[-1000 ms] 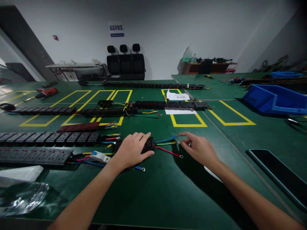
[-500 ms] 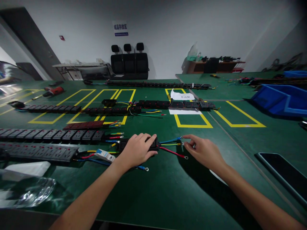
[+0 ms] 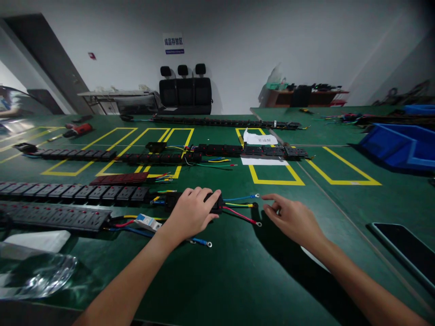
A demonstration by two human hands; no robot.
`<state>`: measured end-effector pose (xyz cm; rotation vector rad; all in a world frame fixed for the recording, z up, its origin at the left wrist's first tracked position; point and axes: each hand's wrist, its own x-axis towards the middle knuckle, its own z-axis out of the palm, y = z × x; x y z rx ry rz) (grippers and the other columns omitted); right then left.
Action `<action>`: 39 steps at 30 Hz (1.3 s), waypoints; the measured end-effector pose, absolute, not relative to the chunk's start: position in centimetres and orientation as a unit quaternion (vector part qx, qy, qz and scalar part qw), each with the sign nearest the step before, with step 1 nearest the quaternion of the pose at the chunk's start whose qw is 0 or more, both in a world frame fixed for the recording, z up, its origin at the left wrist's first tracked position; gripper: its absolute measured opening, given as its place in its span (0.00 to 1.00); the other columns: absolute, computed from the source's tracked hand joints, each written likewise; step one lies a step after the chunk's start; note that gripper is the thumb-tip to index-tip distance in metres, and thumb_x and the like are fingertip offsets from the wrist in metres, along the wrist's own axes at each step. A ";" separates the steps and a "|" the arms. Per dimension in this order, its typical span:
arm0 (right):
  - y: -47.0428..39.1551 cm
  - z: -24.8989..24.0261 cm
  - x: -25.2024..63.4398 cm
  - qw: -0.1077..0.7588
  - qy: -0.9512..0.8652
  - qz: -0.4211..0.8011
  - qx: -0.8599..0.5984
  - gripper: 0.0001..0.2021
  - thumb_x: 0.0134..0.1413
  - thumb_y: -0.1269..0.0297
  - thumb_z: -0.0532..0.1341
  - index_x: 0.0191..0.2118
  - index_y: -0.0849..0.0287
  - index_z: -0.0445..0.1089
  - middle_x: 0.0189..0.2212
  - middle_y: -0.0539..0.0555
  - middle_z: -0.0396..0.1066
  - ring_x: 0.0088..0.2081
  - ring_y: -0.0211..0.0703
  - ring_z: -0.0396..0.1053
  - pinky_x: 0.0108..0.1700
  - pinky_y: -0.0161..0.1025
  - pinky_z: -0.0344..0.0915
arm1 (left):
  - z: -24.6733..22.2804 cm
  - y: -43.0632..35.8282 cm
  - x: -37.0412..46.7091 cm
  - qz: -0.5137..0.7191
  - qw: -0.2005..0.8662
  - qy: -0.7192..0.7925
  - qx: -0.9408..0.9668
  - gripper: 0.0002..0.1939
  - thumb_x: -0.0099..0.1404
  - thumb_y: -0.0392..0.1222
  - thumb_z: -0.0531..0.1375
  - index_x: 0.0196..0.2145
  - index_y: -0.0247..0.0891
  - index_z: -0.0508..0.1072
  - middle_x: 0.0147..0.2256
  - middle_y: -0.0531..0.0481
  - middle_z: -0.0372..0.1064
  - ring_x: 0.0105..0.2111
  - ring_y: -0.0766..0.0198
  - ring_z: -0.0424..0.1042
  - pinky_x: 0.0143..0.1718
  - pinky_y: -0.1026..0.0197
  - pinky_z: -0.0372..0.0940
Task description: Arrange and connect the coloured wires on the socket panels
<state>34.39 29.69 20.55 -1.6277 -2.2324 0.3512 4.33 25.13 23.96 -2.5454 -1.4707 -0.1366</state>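
My left hand (image 3: 193, 213) lies over a short black socket block (image 3: 218, 206) and grips it, covering most of its top. Out of the block's right end run a blue wire (image 3: 237, 198), a yellow-green wire (image 3: 238, 205) and a red wire (image 3: 240, 215), tipped with ring terminals. Just right of those tips is my right hand (image 3: 294, 219), thumb and forefinger apart with nothing between them. Below my left wrist, another blue wire's terminal (image 3: 204, 242) pokes out. Left of that wrist sits a small white-and-blue breaker (image 3: 148, 222) with coloured wires.
Long black socket strips (image 3: 57, 217) lie at left, with more strips (image 3: 251, 149) farther back. A red power tool (image 3: 79, 130) is far left, a blue bin (image 3: 401, 145) far right. A phone (image 3: 404, 249) lies at right, a clear plastic bottle (image 3: 41, 274) near the front left.
My right hand has come slightly away from the blue wire's tip, leaving a gap. The socket block and its wires have shifted a little left under my left hand.
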 end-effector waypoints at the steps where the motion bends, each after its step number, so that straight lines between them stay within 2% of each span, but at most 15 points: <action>1: 29.7 20.5 34.4 0.179 -0.790 0.124 -0.573 0.18 0.63 0.54 0.54 0.51 0.51 0.75 0.27 0.51 0.79 0.26 0.47 0.74 0.27 0.39 0.54 | 23.9 25.3 4.1 -0.046 0.092 -0.498 -0.861 0.32 0.70 0.50 0.64 0.66 0.37 0.62 0.56 0.39 0.69 0.52 0.49 0.69 0.50 0.50 0.63; 11: 29.6 20.1 34.4 0.180 -0.795 0.114 -0.568 0.16 0.63 0.55 0.55 0.50 0.50 0.76 0.27 0.50 0.79 0.27 0.47 0.74 0.27 0.39 0.55 | 23.9 25.5 3.6 -0.050 0.054 -0.503 -0.861 0.30 0.69 0.51 0.64 0.63 0.38 0.64 0.52 0.42 0.70 0.51 0.50 0.70 0.48 0.51 0.64; 17: 29.4 20.7 34.3 0.161 -0.795 0.123 -0.572 0.17 0.63 0.54 0.55 0.51 0.51 0.75 0.28 0.50 0.79 0.28 0.47 0.74 0.28 0.40 0.55 | 23.7 25.5 3.9 -0.065 0.050 -0.509 -0.857 0.26 0.70 0.50 0.62 0.61 0.37 0.66 0.51 0.41 0.70 0.51 0.50 0.70 0.51 0.49 0.64; 21: 29.3 21.1 34.0 0.157 -0.793 0.125 -0.575 0.17 0.64 0.55 0.54 0.52 0.51 0.74 0.27 0.50 0.78 0.27 0.47 0.74 0.27 0.39 0.54 | 23.7 25.5 3.9 -0.073 0.043 -0.512 -0.855 0.27 0.69 0.50 0.63 0.61 0.37 0.65 0.53 0.40 0.70 0.52 0.49 0.70 0.53 0.48 0.63; 29: 29.3 20.7 34.0 0.167 -0.804 0.114 -0.559 0.18 0.63 0.57 0.54 0.53 0.52 0.74 0.27 0.50 0.78 0.26 0.45 0.73 0.28 0.39 0.54 | 23.3 25.7 3.7 -0.078 0.056 -0.510 -0.855 0.31 0.70 0.55 0.61 0.64 0.36 0.64 0.53 0.39 0.71 0.51 0.49 0.71 0.51 0.49 0.64; 34: 29.3 20.6 33.9 0.162 -0.811 0.123 -0.549 0.19 0.63 0.59 0.55 0.56 0.51 0.73 0.27 0.49 0.78 0.26 0.44 0.73 0.28 0.39 0.54 | 23.1 25.8 3.6 -0.068 0.067 -0.508 -0.856 0.32 0.69 0.56 0.64 0.63 0.36 0.65 0.52 0.40 0.72 0.50 0.49 0.72 0.50 0.50 0.64; 39: 29.2 20.7 33.8 0.147 -0.811 0.146 -0.547 0.21 0.64 0.59 0.55 0.60 0.53 0.72 0.23 0.49 0.74 0.24 0.43 0.69 0.27 0.39 0.52 | 23.2 25.9 3.6 -0.059 0.067 -0.509 -0.856 0.31 0.69 0.55 0.64 0.62 0.37 0.65 0.52 0.41 0.71 0.50 0.50 0.71 0.49 0.51 0.64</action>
